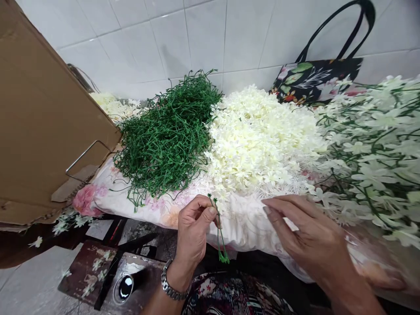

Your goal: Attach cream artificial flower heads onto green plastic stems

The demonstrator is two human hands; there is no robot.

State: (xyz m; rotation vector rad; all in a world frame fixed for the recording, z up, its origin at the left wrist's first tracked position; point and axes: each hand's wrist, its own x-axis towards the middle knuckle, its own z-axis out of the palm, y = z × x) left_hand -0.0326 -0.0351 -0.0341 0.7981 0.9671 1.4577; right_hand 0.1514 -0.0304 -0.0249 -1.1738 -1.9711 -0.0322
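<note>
My left hand (195,223), with a metal watch (173,284) on its wrist, pinches a thin green plastic flower stem (222,238) between thumb and forefinger. The stem hangs downward, small green tips at both ends. To the right, my right hand (306,232) hovers above the cloth, thumb and forefinger tips together; whether anything small is between them does not show. Beyond my left hand lies a tangled heap of green stems (167,135). A pile of cream-white artificial blossoms (259,140) sits next to it, ahead of both hands.
Assembled white flowers on green stems (377,166) crowd the right side. A cardboard box (49,118) with a wire handle (82,162) stands at left. Against the tiled wall rests a floral bag (318,81). Floral cloth (131,205) covers the work surface; a cup (124,288) stands lower left.
</note>
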